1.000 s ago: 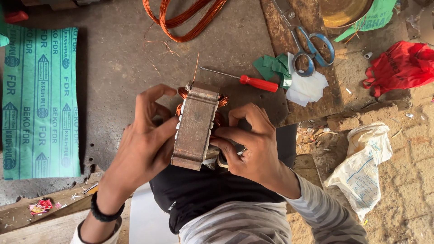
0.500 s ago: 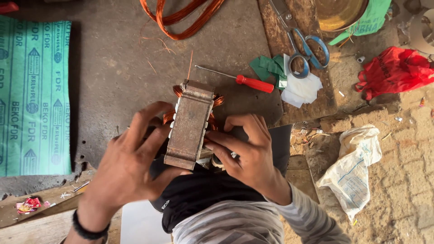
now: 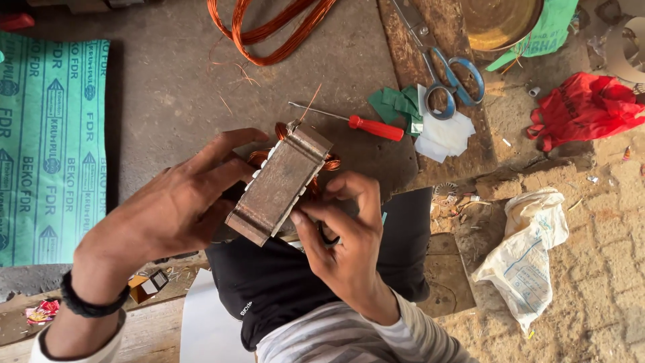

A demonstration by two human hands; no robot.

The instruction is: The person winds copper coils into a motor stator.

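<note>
A grey metal motor stator block with copper wire windings showing at its far end is held between both hands above my lap. My left hand cradles its left side with fingers spread over the top edge. On the block's right side, near its lower edge, my right hand pinches, and I cannot make out what lies under the fingertips. The block is tilted, its far end pointing up and to the right. A thin copper strand sticks up from the windings.
A red-handled screwdriver lies just beyond the block. Blue-handled scissors rest on a wooden board, beside green and white paper scraps. A copper wire coil lies at the top, a green printed sheet at left, a red cloth and white bag at right.
The block has tilted clockwise, its far end now leaning right. My left hand has opened wider along its side and my right hand has shifted lower on the block.
</note>
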